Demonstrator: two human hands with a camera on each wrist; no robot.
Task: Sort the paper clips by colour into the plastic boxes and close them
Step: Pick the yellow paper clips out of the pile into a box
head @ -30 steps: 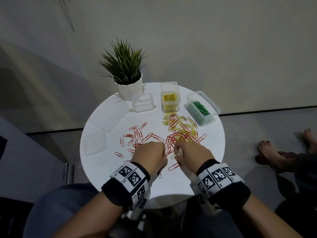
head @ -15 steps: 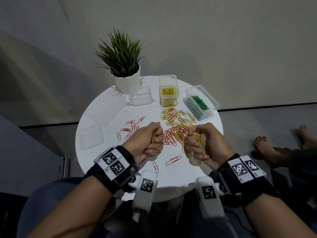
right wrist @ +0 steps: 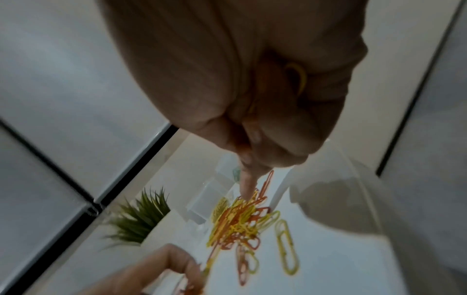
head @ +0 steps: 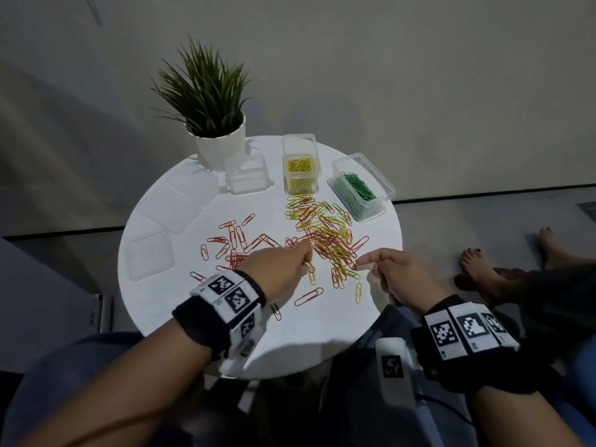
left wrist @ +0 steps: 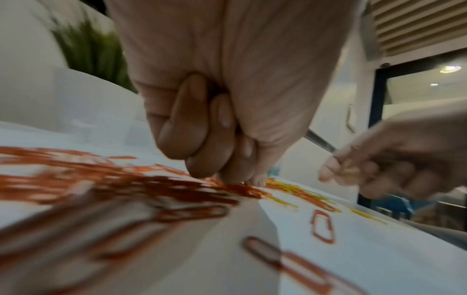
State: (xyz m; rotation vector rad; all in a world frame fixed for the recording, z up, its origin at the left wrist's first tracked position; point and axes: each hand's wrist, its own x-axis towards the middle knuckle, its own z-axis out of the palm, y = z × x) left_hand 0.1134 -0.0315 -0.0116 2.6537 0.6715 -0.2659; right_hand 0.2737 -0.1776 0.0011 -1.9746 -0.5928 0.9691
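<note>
Red and yellow paper clips lie mixed in a pile [head: 325, 233] on the round white table [head: 322, 327], with loose red clips [head: 238, 243] to its left. My left hand [head: 306, 258] is curled in a fist at the pile's near edge, and a yellow clip [head: 309, 269] sticks out below it. My right hand [head: 364, 262] points its index finger into the pile's right side. Its other fingers curl around yellow clips [right wrist: 299, 77]. At the back stand an open box of yellow clips [head: 301, 164], an open box of green clips [head: 361, 187] and an empty clear box [head: 246, 175].
A potted plant [head: 213, 124] stands at the table's back left. Clear lids [head: 151, 259] lie along the left rim. Another person's bare feet [head: 477, 269] rest on the floor to the right. My knees are under the near edge.
Both fists were lifted, holding yellow clips; now they have come down to the pile. The left hand reached forward and the right index finger stretched out to the clips.
</note>
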